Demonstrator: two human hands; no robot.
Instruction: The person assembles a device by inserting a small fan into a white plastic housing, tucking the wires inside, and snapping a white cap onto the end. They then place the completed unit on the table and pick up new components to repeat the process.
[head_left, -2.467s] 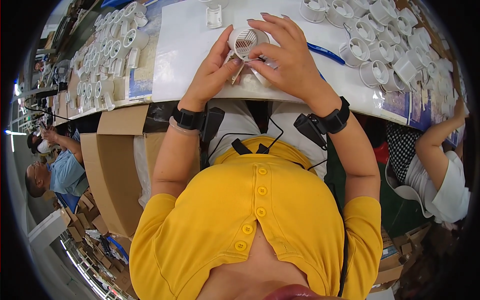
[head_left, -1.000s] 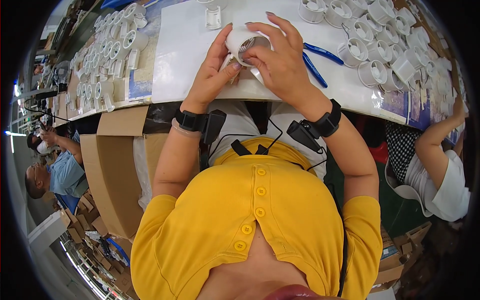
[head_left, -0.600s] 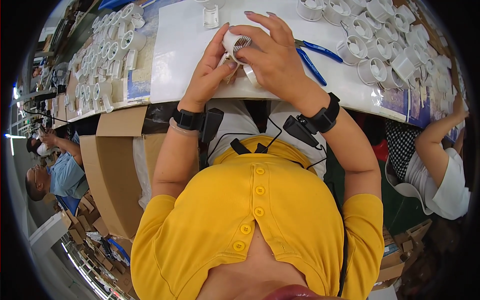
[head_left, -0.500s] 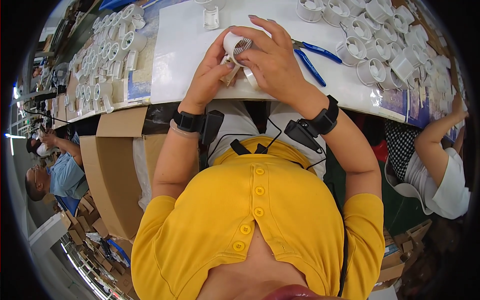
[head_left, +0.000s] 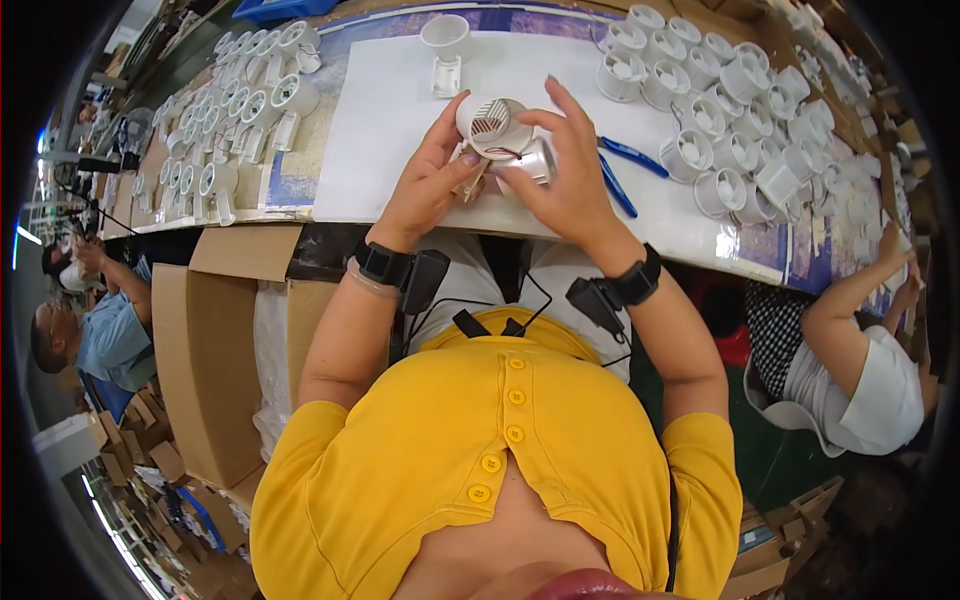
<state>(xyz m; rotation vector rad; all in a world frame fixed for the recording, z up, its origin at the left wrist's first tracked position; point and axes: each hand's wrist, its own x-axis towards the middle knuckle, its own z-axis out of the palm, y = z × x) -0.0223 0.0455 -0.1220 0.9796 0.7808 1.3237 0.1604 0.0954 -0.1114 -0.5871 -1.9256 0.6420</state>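
A white round plastic housing (head_left: pixel 468 122) with slatted vents inside is held up over the white work sheet. My left hand (head_left: pixel 425 190) is closed round its left side, thumb low and fingers behind. On the other side my right hand (head_left: pixel 572 185) has its index finger on the rim and its thumb lower down, next to thin red and dark wires (head_left: pixel 505 152). A paler white part (head_left: pixel 538 163) shows between the right thumb and fingers; whether it joins the housing I cannot tell. Blue-handled pliers (head_left: pixel 620 188) lie open right of my right hand.
Another white housing with a bracket (head_left: pixel 447 78) stands on the white sheet (head_left: pixel 380 110) beyond my hands. Rows of white housings (head_left: pixel 240 105) fill the left, and a cluster of cups (head_left: pixel 690 150) the right. A cardboard box (head_left: pixel 210 370) stands below left; a co-worker (head_left: pixel 850 340) sits at right.
The housing has turned so its vents and wires face up more. My right fingers have spread and shifted along its right side. The whole view has shifted, showing more of the far table.
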